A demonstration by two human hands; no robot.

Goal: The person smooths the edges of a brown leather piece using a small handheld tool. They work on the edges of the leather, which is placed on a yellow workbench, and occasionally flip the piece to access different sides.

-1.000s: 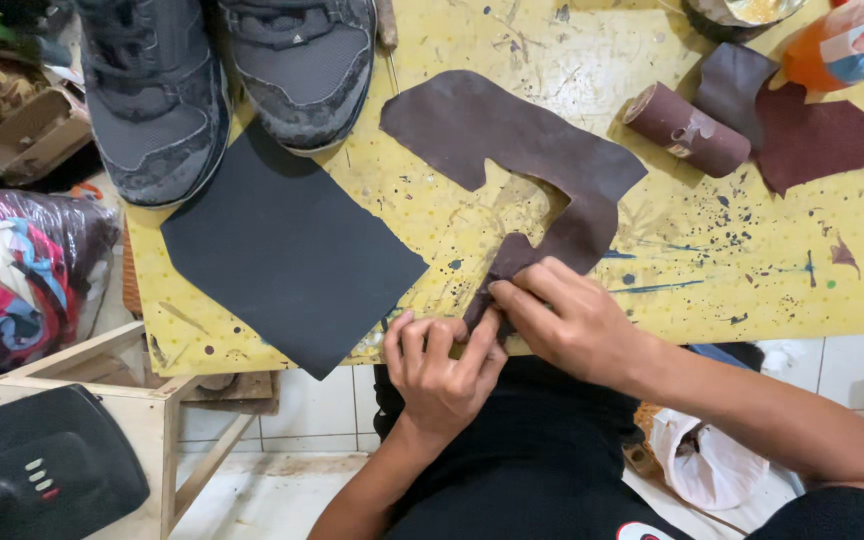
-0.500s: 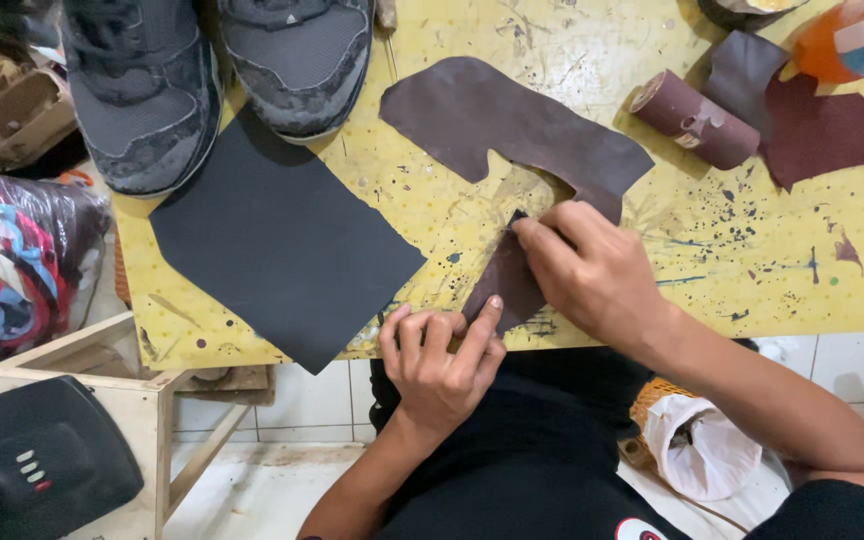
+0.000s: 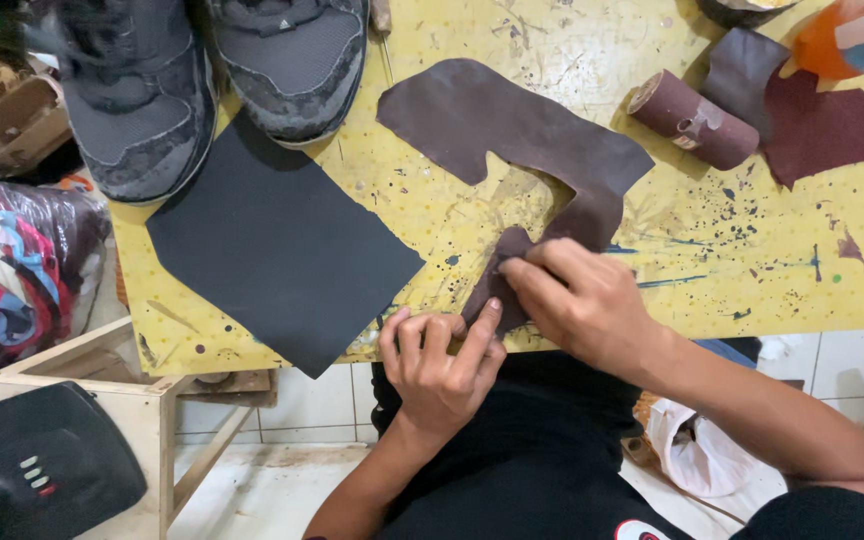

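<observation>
A dark brown leather piece [image 3: 497, 125] with a curved cut-out lies on the yellow paint-stained table [image 3: 732, 270]. Its lower end hangs at the table's front edge. My right hand [image 3: 577, 295] pinches that lower end from above, fingers closed on it. My left hand [image 3: 442, 355] sits just below at the table edge, its fingers curled and the index fingertip touching the leather's bottom tip. A black sheet [image 3: 277, 250] lies to the left of both hands.
Two grey sneakers [image 3: 212, 70] stand at the table's far left. A rolled brown strip [image 3: 692, 120], a maroon scrap [image 3: 827, 125] and an orange container [image 3: 852, 35] lie at the far right. A wooden frame [image 3: 82, 385] and a colourful bag [image 3: 12, 270] are at left below.
My right hand slid up onto the table, then back toward the edge, still gripping the leather's end. My left hand stayed at the edge and its index finger rose to the leather.
</observation>
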